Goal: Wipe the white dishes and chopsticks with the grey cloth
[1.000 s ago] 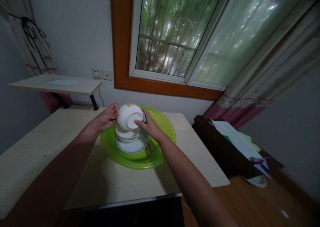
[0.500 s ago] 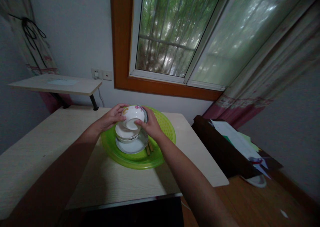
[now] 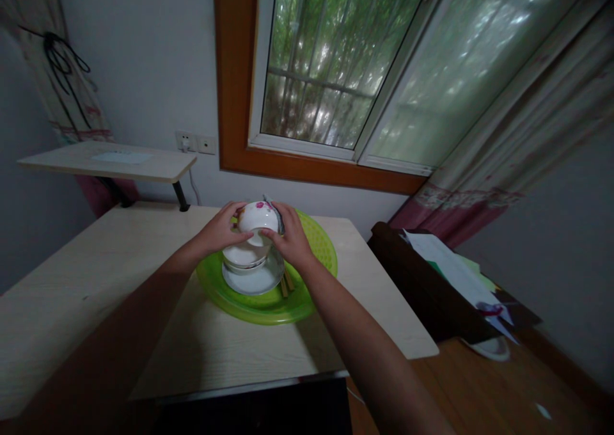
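Observation:
Between my two hands is a small white bowl [image 3: 259, 216] with pink and yellow flowers, tilted so that its outside and foot face me. My left hand [image 3: 221, 230] grips its left side, thumb near the foot. From the right, my right hand [image 3: 289, 235] holds it too, and a greyish, cloth-like piece [image 3: 274, 212] shows between those fingers and the bowl. Just below are stacked white bowls [image 3: 244, 260] on a white plate [image 3: 254, 281]. Chopsticks [image 3: 287, 283] lie to the right of the plate. All these rest on a round green tray [image 3: 268, 315].
The tray stands on a pale wooden table [image 3: 240, 358]. A raised shelf [image 3: 110, 160] is at the back left, below a wall socket [image 3: 194, 142]. To the right, a dark brown piece of furniture [image 3: 412, 275] carries papers [image 3: 446, 262]. Behind is a window [image 3: 336, 70].
My left hand has shifted right and its thumb now lies across the bowl's lower side near the foot. The bowl has turned and tilted slightly. The stacked dishes have not moved.

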Action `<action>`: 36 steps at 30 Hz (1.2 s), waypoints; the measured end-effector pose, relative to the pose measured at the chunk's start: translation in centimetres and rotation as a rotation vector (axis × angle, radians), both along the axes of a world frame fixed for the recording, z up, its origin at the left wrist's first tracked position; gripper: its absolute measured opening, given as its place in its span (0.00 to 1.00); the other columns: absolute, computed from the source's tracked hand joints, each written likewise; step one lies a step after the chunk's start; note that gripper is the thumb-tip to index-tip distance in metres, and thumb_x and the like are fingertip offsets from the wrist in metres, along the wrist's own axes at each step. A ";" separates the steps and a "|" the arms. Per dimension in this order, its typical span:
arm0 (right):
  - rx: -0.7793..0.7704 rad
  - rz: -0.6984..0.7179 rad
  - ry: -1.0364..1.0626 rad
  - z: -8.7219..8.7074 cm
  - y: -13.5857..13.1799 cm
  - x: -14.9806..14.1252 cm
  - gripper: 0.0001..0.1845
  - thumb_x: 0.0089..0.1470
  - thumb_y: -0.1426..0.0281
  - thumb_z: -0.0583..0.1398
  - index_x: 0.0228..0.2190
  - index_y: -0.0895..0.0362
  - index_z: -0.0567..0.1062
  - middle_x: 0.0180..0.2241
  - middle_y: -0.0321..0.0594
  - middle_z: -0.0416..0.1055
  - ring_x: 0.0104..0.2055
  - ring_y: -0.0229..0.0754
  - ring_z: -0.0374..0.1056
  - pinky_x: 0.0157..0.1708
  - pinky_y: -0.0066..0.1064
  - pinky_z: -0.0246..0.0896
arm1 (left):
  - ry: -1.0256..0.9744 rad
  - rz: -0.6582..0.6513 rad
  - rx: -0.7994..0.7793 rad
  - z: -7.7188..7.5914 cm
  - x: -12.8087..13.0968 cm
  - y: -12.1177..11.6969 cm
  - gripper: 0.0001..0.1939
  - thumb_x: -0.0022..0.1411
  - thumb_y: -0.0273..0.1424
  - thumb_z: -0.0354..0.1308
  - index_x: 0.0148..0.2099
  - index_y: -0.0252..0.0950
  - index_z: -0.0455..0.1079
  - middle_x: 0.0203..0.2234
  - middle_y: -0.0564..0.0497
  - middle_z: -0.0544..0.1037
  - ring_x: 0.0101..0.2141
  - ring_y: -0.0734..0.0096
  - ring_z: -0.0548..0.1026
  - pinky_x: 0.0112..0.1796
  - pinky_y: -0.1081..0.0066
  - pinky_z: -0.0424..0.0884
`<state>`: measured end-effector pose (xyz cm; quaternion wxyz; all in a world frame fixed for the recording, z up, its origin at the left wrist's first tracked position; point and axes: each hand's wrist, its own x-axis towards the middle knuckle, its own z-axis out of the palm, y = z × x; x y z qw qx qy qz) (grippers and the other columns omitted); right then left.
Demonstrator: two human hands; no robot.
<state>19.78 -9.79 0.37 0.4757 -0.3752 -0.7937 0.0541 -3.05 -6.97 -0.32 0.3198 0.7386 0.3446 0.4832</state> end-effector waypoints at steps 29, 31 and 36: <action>-0.048 -0.072 0.086 0.3 0.0 0.1 0.24 0.67 0.59 0.52 0.60 0.52 0.69 0.59 0.48 0.67 0.62 0.47 0.62 0.64 0.45 0.56 | -0.082 0.166 0.038 -1.8 -1.0 1.7 0.38 0.44 0.30 0.73 0.57 0.38 0.65 0.51 0.42 0.69 0.50 0.61 0.71 0.48 0.63 0.71; -0.048 -0.077 0.088 0.2 0.0 0.2 0.23 0.67 0.59 0.52 0.59 0.51 0.70 0.59 0.47 0.67 0.62 0.48 0.62 0.64 0.46 0.56 | -0.069 0.172 0.042 -1.9 -1.1 1.8 0.38 0.43 0.30 0.73 0.57 0.38 0.65 0.51 0.43 0.69 0.49 0.61 0.71 0.48 0.62 0.71; 0.037 -0.042 -0.023 0.6 -0.7 -0.1 0.25 0.66 0.62 0.53 0.62 0.48 0.66 0.62 0.44 0.64 0.64 0.49 0.59 0.65 0.49 0.53 | -0.047 0.190 0.050 -1.7 -1.0 1.6 0.37 0.43 0.31 0.73 0.56 0.38 0.65 0.50 0.43 0.70 0.49 0.60 0.72 0.48 0.63 0.71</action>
